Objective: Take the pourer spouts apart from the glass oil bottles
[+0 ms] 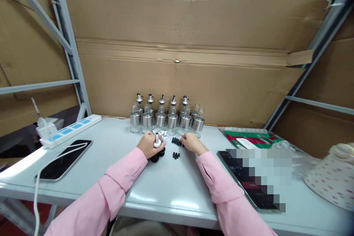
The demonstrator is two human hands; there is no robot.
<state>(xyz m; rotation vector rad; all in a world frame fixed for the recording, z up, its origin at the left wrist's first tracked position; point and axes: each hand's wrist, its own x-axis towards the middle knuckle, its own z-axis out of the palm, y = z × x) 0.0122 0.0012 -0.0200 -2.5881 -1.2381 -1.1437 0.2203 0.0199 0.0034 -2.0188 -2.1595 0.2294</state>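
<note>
My left hand (148, 145) is closed around a white and silver bottle pourer top (157, 143), its spout pointing up. Under that hand lie round black caps (155, 158), partly hidden. Just behind it are several white and silver pieces (162, 133). The fingers of my right hand (193, 143) are pinched together at the right end of a row of small black parts (176, 140); whether they grip one is hidden. Nearer to me sits another small cluster of black parts (176, 155). Two rows of glass bottles (172, 121) with silver bands stand behind; several back ones carry pourer tops.
At left are a power strip (74, 128) with a white charger and a dark phone (65, 158) with its cable. On the right lie a tablet-like device (246, 180), a green and red packet (251, 138) and a dotted cloth item (332, 177). Cardboard (188, 84) walls the back.
</note>
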